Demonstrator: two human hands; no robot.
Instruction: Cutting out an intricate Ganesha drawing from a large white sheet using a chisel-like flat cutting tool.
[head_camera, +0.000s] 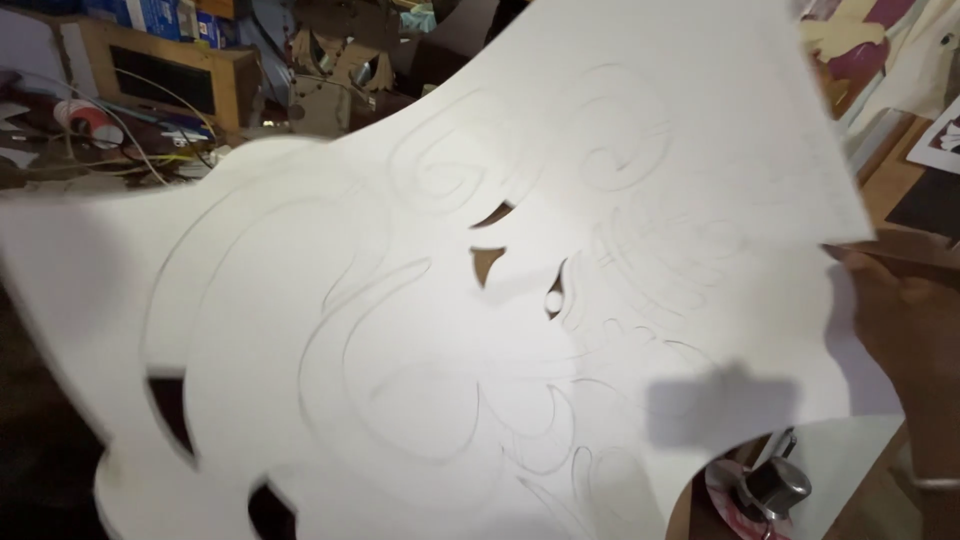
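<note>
Across nearly the whole view we see a white sheet (420, 330), pencilled with swirls and cut with small openings. Our right hand (900, 320) pinches its right edge; we cannot see our left. Below sits a metal knob (775, 485); cluttered shelves (170, 70) stand behind.

The big white sheet (450, 300) fills nearly everything left of the grip at its right edge, blocking any way across. Below the grip, a small metal tool (772, 485) sits close. Far beyond, cluttered shelves (170, 70) crowd the top-left.
</note>
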